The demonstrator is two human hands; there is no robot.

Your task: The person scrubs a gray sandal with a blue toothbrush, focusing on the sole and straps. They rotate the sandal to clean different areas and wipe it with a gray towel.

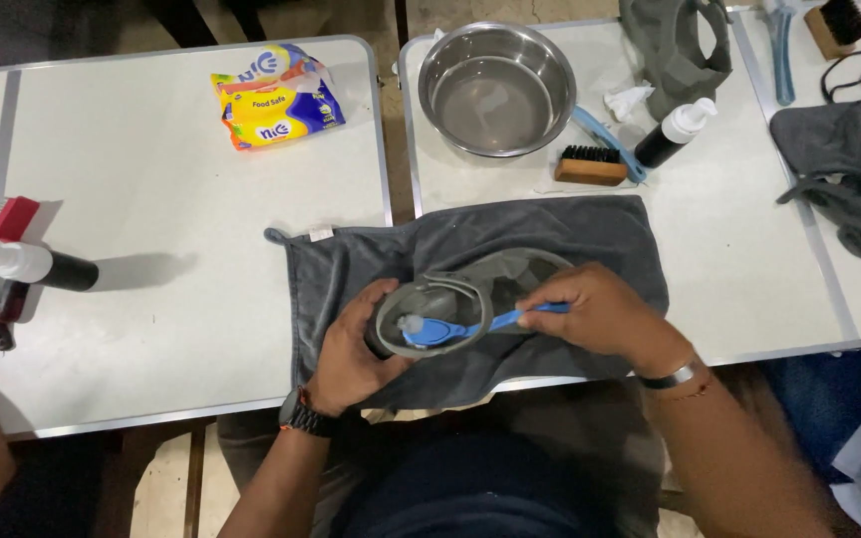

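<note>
Both hands work low: left hand (351, 351) fingers cup the grey shoe (450, 299), right hand (595, 311) fingers apparently pinch a blue brush (450, 329).

Bare table (151, 209) left; bowl (496, 88), brush (591, 164) crowd ahead.

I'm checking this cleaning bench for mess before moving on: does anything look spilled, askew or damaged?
Nothing looks spilled or broken. The grey towel lies askew across the gap between the two tables, its near edge hanging over. On it the left hand holds a grey shoe while the right hand works a blue brush.
</note>
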